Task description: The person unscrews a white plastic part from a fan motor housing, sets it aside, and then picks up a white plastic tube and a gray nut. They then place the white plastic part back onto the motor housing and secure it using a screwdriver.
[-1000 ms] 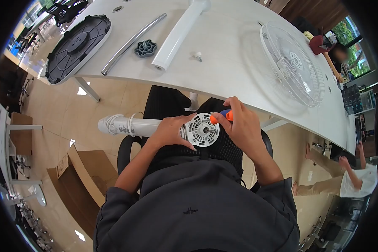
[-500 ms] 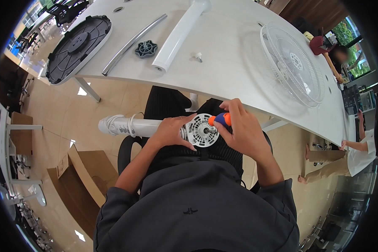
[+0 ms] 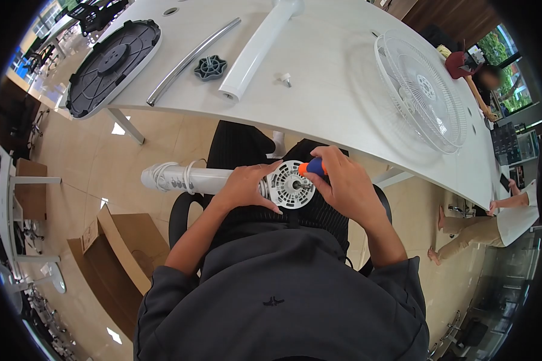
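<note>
Across my lap lies a white fan motor unit (image 3: 208,179), with its round slotted motor face (image 3: 280,198) turned up toward me. A white cord (image 3: 161,178) is wound round its far left end. My left hand (image 3: 244,186) is wrapped round the neck just behind the motor face, thumb and fingers on either side. In my right hand (image 3: 355,186) is a screwdriver (image 3: 315,166) with an orange and blue handle, gripped between thumb and fingers. It reaches over the motor face near the central shaft (image 3: 297,185); I cannot make out where its tip touches.
On the white table (image 3: 331,90) ahead are a black round base (image 3: 111,66), a chrome tube (image 3: 193,62), a dark knob (image 3: 211,68), a white pole (image 3: 256,54), a small screw (image 3: 286,79) and fan grilles (image 3: 424,90). A cardboard box (image 3: 117,253) stands at lower left. People are at right.
The screwdriver handle has turned slightly, and my right fingers have shifted round it. My left hand and the motor unit stay nearly still. A person at right has moved a little.
</note>
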`<state>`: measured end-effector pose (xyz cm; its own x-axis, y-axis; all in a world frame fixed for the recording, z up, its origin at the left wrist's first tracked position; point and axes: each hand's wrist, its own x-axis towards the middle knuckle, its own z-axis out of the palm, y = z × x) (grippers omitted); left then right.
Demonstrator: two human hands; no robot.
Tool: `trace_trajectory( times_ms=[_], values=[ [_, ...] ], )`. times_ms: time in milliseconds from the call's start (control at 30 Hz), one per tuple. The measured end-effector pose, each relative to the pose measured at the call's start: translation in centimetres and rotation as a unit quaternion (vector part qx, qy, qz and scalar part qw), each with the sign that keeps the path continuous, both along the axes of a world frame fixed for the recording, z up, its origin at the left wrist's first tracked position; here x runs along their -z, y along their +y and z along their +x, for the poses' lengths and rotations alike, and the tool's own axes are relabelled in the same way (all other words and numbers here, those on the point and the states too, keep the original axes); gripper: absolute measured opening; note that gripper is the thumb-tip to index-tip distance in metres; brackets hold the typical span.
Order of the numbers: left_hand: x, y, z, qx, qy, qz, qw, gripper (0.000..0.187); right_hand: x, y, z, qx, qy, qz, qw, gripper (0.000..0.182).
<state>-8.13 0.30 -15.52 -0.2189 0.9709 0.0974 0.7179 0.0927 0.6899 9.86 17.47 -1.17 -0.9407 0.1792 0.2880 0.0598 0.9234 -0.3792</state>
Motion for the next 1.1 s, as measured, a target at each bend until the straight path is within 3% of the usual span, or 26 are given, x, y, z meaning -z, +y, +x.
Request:
trace_trajectory(
  times_ms=[367, 567, 633, 733, 1033, 1100],
  values=[
    [0.2, 0.2, -0.1, -0.001, 0.008, 0.008, 1.000, 0.123, 0.5, -0.1, 0.1, 0.042, -0.023, 0.041, 0.998, 0.039],
    [-0.3, 0.2, -0.1, 0.002, -0.001, -0.017, 1.000, 0.124, -0.1, -0.2, 1.2, 0.021, 0.016, -0.032, 0.999, 0.037],
    [-0.2, 0.2, -0.1, 0.000, 0.000, -0.015, 1.000, 0.124, -1.2, 0.0, 2.3, 0.038, 0.065, -0.069, 0.995, 0.033],
    [0.7, 0.1, -0.2, 0.002, 0.005, 0.006, 1.000, 0.124, -2.7, 0.8, 4.6, 0.102, 0.049, -0.122, 0.986, 0.032],
    [0.4, 0.5, 0.1, 0.001, -0.014, 0.042, 0.999, 0.120, 0.1, 1.7, 6.2, 0.136, 0.016, -0.120, 0.983, 0.032],
    [-0.2, 0.6, 0.0, -0.006, -0.014, 0.004, 1.000, 0.120, 0.0, 1.6, 6.2, 0.139, 0.011, -0.128, 0.982, 0.033]
  ],
)
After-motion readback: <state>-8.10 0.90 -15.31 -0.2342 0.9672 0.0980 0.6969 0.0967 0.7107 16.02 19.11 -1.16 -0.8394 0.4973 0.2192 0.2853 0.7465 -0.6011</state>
